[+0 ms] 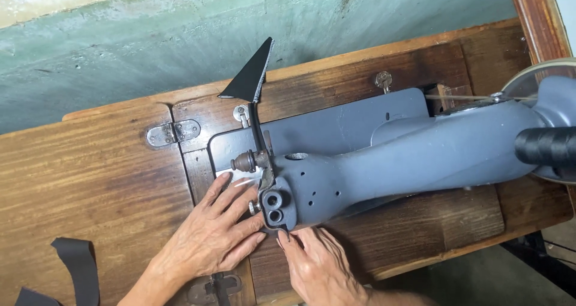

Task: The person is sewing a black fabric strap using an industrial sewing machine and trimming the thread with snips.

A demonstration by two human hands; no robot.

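At the time of inspection both hands lay flat at the needle end of a grey sewing machine (414, 156) set into a wooden table (90, 180). The left hand (213, 234) rested palm down with fingers spread, pressing on the bed just left of the machine head; the right hand (315, 264) sat close beside it, fingertips tucked under the head. Neither hand was closed around anything; whether the right fingertips pinched any material could not be told, as the head hid them. The black strip (257, 117) ran from under the needle area away from the person toward the green wall (180, 48), its long axis lying front to back, ending in a pointed triangular flap (251, 75) that tilted up and to the right. Risk noted: fingers stood very near the needle point, and any slip toward it could cause injury. The strip's free far end was unguided and could wander, skewing the seam. More black strips (75, 270) lay at the table's left near edge.
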